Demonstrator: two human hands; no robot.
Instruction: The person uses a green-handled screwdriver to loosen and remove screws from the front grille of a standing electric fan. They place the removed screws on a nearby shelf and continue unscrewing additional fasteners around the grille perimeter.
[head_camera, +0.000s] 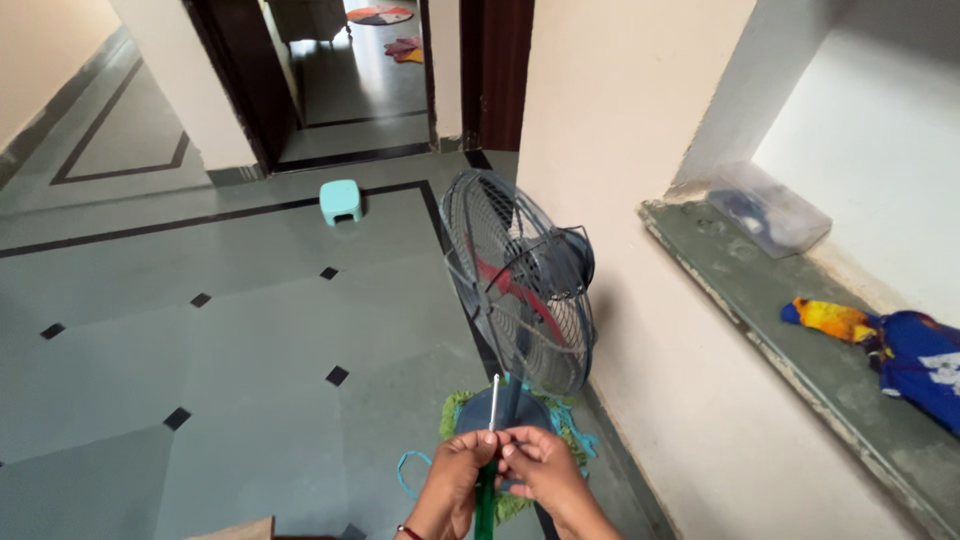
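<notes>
Both my hands meet low in the middle of the view, in front of a pedestal fan. My left hand and my right hand pinch a thin screwdriver whose metal shaft points up and whose green handle hangs down between them. The fan has a grey wire cage and red blades and stands tilted near the wall. Its round base rests on a green rag on the floor.
A small teal stool stands on the grey tiled floor toward a doorway. At right a stone ledge in a wall niche holds a clear plastic box and a blue and orange cloth.
</notes>
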